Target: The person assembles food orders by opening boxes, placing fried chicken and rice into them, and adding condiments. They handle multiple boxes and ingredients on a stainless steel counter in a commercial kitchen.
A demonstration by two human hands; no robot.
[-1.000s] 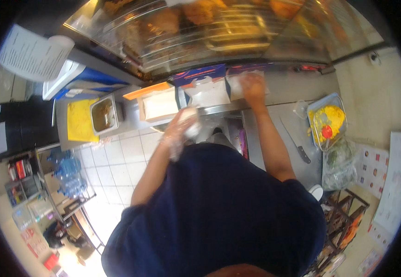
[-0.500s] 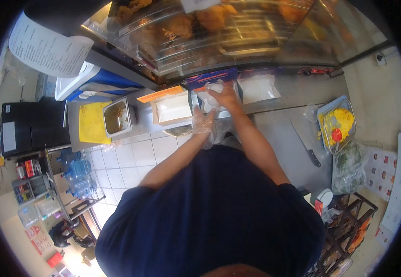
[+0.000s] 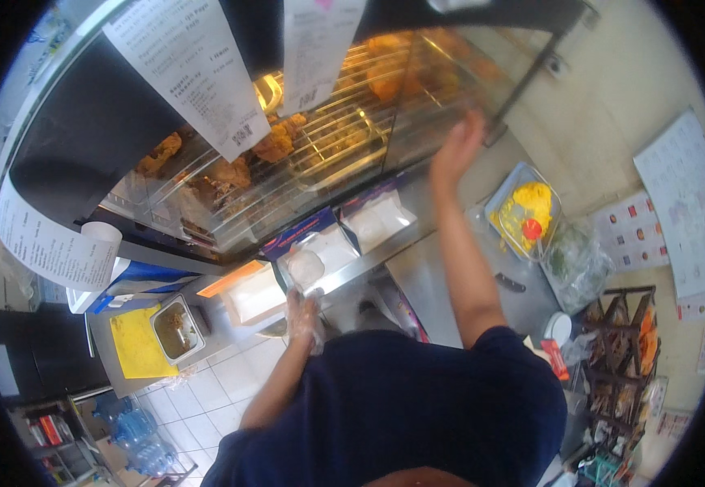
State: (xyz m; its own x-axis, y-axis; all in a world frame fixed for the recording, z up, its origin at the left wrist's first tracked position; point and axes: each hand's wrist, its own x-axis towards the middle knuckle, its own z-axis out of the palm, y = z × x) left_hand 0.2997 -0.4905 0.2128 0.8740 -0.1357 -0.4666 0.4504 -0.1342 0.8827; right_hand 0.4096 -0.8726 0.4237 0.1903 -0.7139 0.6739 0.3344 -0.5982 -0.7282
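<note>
Clear plastic bag (image 3: pixel 304 268) pinched in gloved left hand (image 3: pixel 302 312) over tabletop (image 3: pixel 442 268) at nine o'clock from spread right hand (image 3: pixel 456 150) on glass warmer door (image 3: pixel 442 89), nothing bagged yet.

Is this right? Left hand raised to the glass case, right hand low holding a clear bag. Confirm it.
Not quite: the sides are swapped. In the head view, the right hand is raised to the glass case, and the gloved left hand is low, holding the clear bag.
</note>
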